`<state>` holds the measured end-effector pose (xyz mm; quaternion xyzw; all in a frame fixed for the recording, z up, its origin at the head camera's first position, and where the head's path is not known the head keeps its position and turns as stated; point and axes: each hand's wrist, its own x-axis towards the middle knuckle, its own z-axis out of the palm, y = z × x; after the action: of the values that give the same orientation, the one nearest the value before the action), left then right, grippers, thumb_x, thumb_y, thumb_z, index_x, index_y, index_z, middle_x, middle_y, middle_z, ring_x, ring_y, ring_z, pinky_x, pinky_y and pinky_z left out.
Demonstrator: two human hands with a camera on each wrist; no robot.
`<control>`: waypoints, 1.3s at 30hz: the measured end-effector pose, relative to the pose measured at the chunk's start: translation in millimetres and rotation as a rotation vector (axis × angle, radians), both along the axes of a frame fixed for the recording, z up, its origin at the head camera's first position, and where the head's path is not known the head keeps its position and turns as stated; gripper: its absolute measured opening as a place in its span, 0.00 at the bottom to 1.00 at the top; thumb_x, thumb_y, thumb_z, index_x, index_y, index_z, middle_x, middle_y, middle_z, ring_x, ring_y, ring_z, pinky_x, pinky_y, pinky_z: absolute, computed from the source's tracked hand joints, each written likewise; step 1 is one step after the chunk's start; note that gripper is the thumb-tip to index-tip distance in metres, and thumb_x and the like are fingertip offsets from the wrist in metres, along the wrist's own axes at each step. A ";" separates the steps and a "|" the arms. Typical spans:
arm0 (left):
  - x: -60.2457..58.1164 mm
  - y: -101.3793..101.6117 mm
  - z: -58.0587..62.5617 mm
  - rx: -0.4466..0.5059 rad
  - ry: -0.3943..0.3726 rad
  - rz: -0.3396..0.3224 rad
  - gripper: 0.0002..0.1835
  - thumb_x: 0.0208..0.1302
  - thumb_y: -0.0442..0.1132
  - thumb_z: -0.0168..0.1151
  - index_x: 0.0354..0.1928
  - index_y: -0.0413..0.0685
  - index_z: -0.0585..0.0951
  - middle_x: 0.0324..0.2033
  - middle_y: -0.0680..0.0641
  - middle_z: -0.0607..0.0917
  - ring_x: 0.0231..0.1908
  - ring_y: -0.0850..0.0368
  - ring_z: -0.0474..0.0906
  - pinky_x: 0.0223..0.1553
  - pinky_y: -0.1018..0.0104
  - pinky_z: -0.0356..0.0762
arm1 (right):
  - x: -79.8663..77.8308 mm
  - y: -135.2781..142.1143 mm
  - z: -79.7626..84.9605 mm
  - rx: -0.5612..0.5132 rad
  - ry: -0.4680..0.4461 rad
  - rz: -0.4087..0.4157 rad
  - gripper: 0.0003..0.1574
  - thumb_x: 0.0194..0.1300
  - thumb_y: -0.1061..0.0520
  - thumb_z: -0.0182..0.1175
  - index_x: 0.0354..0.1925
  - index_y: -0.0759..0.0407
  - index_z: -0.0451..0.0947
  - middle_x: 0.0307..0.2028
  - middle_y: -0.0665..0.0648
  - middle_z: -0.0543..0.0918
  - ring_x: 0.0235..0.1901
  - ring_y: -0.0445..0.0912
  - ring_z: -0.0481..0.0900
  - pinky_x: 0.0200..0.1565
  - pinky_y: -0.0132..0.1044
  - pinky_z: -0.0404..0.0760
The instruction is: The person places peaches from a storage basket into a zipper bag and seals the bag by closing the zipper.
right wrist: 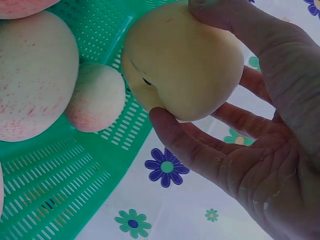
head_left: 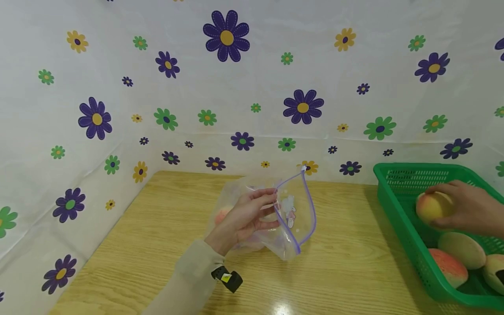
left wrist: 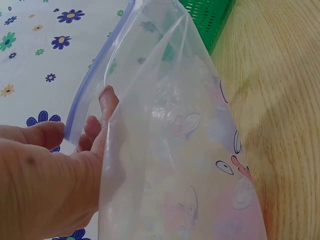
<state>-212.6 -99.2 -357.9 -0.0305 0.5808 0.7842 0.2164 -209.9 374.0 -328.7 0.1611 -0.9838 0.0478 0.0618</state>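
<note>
Peach [head_left: 433,211] over green basket [head_left: 401,227], in our right hand [head_left: 470,208], curled snugly round its sides, likely for steady grip; our left hand [head_left: 247,215] pinches zip bag [head_left: 275,245] by purple zip edge [head_left: 313,210], apparently holding mouth agape; we see pinkish fruit [head_left: 222,215] inside

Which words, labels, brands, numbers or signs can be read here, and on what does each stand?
None can be read in any view.
Small yellow label on the black wrist device: its mark is too small to read.
Clear plastic bag with a purple zip edge: printed cartoon figures, no legible words.
Green plastic basket with slotted walls: no lettering seen.
</note>
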 end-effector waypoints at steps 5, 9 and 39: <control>0.3 0.1 -0.1 -0.001 -0.001 0.006 0.20 0.77 0.38 0.56 0.68 0.45 0.72 0.51 0.47 0.79 0.52 0.54 0.79 0.45 0.53 0.89 | 2.4 -3.3 4.6 -0.007 0.025 -0.003 0.44 0.38 0.50 0.84 0.52 0.69 0.80 0.46 0.78 0.79 0.40 0.65 0.79 0.31 0.53 0.81; 0.4 0.6 -0.4 -0.002 0.002 0.010 0.19 0.77 0.38 0.55 0.66 0.45 0.73 0.48 0.48 0.79 0.50 0.55 0.79 0.44 0.55 0.89 | 4.7 -7.1 8.3 -0.009 0.050 0.008 0.44 0.39 0.50 0.84 0.52 0.69 0.80 0.45 0.75 0.80 0.39 0.64 0.80 0.32 0.53 0.81; 1.3 -2.0 4.1 0.017 0.006 0.023 0.20 0.78 0.40 0.55 0.68 0.46 0.72 0.57 0.43 0.77 0.57 0.50 0.78 0.48 0.53 0.88 | 21.2 -59.4 30.0 -0.088 0.175 0.117 0.40 0.37 0.55 0.85 0.51 0.61 0.82 0.48 0.71 0.80 0.37 0.61 0.82 0.32 0.56 0.84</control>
<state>-211.3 -101.2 -353.7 -0.0332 0.5743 0.7917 0.2058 -188.7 314.7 -298.7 0.2190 -0.9605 0.0800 0.1517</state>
